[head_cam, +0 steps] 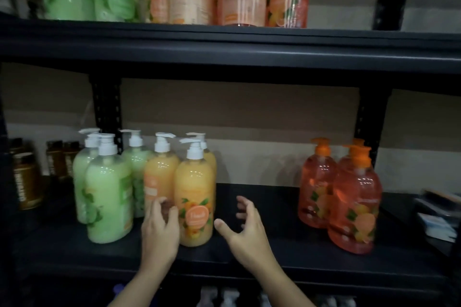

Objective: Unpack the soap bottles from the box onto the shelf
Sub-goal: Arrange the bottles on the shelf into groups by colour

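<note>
Step in hand, as judged: seating front yellow bottle (194,204), upright on lower shelf (269,197) beside green bottles (107,192).

Left hand (159,228): curled against bottle's left flank, touching. Firm grasp or mere contact not determinable through blur.

Right hand (245,225): released, spread wide, empty, just right of bottle.

Next, probably: square bottle into row, let go, fetch another from box (out of view).

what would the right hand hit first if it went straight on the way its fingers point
Probably nothing near: the right hand points deeper over bare shelf board, so the back wall comes first, though depth is unclear. The front yellow bottle sits off to its left.
</note>
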`<act>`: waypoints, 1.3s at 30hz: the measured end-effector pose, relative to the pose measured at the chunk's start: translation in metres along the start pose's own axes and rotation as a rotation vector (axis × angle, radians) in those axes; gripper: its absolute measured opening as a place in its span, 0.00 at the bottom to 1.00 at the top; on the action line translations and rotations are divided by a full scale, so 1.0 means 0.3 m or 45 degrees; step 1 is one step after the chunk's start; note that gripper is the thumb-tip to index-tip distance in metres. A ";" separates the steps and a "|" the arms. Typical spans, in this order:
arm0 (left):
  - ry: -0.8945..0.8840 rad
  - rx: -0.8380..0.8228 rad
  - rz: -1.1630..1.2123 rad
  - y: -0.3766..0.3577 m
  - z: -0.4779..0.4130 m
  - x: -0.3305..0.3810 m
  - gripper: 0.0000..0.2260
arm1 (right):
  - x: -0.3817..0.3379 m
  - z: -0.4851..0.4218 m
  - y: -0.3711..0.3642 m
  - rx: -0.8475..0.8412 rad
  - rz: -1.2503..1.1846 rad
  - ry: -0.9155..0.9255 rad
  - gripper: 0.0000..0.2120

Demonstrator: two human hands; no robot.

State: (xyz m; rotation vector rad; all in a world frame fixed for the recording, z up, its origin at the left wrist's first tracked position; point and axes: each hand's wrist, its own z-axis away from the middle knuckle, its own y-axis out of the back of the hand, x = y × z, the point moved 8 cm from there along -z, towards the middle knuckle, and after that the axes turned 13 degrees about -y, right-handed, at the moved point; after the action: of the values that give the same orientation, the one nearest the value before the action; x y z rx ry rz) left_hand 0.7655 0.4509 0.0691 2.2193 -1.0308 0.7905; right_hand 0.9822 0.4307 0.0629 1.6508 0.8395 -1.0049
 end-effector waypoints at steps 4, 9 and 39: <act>0.062 -0.150 0.068 -0.030 -0.016 -0.067 0.12 | -0.010 -0.030 -0.174 -0.159 -0.050 -0.072 0.51; -0.048 -0.148 0.111 -0.022 -0.021 -0.080 0.13 | -0.044 -0.081 -0.276 -0.085 -0.104 -0.032 0.52; 0.119 -0.231 -0.219 -0.164 0.022 -0.024 0.25 | 0.203 -0.375 0.076 0.299 -0.137 -0.202 0.48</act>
State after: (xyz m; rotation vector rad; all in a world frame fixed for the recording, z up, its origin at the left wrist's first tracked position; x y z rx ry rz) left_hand 0.8029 0.4765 0.0480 2.0636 -0.8205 0.6897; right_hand 1.0526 0.5362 0.0354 1.7079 0.7322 -1.3335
